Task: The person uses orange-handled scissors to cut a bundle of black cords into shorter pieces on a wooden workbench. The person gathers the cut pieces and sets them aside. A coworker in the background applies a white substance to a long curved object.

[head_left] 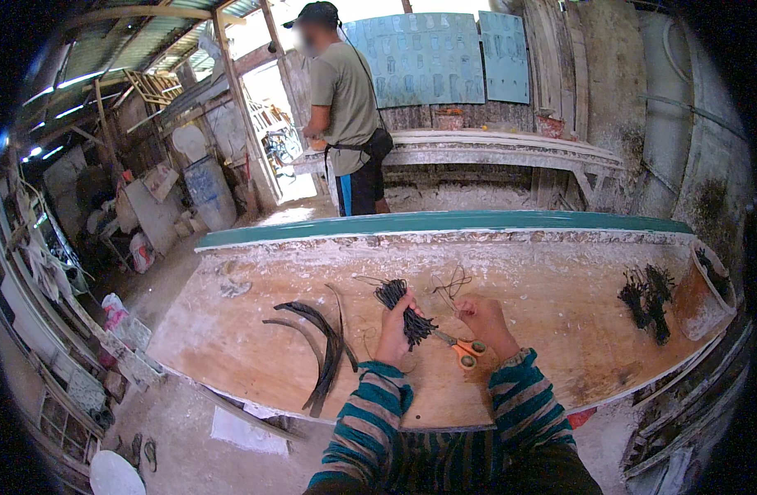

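Note:
My left hand (392, 334) grips a bundle of thin black strands (402, 308) above a dusty wooden worktable (246, 330); the strands stick out above and below the fist. My right hand (483, 323) holds orange-handled scissors (463, 347), whose blades point left and touch the lower end of the bundle. A few loose dark strands (451, 285) lie just beyond my right hand. Both forearms wear striped teal and dark sleeves.
Curved dark strips (322, 351) lie left of my hands. A pile of black strand bundles (647, 299) and a brown bucket (702, 290) sit at the table's right end. A teal board (444, 223) edges the far side. A person (345, 107) stands at a back bench.

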{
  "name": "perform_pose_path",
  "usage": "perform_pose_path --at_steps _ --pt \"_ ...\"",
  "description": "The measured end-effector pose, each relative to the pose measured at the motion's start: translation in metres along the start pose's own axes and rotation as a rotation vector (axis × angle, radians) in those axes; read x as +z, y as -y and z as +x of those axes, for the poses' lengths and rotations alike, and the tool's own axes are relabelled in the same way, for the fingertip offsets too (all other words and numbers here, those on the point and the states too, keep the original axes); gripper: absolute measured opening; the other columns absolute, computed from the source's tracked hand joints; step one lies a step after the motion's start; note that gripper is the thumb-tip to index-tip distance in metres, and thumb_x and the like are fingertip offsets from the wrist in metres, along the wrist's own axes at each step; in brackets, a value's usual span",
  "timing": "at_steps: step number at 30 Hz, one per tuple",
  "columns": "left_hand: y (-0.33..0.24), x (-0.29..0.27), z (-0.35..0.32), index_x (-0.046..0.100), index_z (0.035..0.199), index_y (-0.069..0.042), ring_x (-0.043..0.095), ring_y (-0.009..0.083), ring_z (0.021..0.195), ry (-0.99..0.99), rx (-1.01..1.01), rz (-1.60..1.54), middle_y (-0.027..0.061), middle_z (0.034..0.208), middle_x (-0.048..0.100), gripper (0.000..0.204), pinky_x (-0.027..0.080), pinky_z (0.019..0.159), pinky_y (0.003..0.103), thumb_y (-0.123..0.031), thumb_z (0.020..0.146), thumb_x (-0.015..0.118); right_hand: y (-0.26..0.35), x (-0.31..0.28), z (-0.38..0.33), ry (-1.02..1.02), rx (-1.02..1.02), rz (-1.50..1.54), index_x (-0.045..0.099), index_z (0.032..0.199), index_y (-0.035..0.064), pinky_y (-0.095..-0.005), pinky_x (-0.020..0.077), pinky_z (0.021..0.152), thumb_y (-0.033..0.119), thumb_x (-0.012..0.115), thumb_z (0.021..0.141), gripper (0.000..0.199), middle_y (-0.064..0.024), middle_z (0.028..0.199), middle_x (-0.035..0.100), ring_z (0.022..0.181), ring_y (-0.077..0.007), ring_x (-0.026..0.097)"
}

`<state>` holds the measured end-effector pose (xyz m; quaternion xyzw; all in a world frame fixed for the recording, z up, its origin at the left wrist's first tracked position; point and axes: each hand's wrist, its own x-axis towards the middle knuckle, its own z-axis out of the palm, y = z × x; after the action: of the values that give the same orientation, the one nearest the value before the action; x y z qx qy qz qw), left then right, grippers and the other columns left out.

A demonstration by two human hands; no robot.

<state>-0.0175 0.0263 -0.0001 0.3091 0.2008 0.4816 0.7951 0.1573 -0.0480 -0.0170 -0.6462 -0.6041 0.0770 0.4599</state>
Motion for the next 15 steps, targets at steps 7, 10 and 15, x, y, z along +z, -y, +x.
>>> perform_pose_path --at_steps 7,10,15 --pt "0.015 -0.006 0.004 0.055 0.087 -0.007 0.053 0.0117 0.058 -0.001 -0.058 0.038 0.0002 0.066 0.052 0.017 0.047 0.053 0.026 -0.021 0.083 0.062 0.023 0.0 0.001 -0.118 -0.266 -0.079 0.064 0.094 0.0067 -0.0325 0.0448 0.063 0.006 0.066 0.073 0.021 -0.0079 0.071 0.063 0.061 -0.0203 0.059" --pt "0.014 -0.006 0.003 0.057 0.09 -0.006 0.055 0.0115 0.06 0.023 -0.128 0.055 0.0006 0.069 0.054 0.021 0.049 0.054 0.026 -0.025 0.083 0.063 0.04 -0.002 -0.002 -0.115 -0.248 -0.061 0.064 0.095 0.0078 -0.0346 0.0424 0.071 0.008 0.065 0.073 0.022 -0.0074 0.075 0.064 0.065 -0.0229 0.059" --pt "0.013 -0.003 0.001 0.059 0.095 -0.006 0.057 0.0112 0.067 0.051 -0.189 0.107 0.0018 0.077 0.058 0.027 0.05 0.059 0.026 -0.029 0.082 0.064 0.044 0.003 -0.007 -0.17 -0.345 -0.083 0.063 0.099 0.0091 -0.0355 0.0399 0.076 0.009 0.064 0.075 0.024 -0.0069 0.078 0.064 0.067 -0.0217 0.058"
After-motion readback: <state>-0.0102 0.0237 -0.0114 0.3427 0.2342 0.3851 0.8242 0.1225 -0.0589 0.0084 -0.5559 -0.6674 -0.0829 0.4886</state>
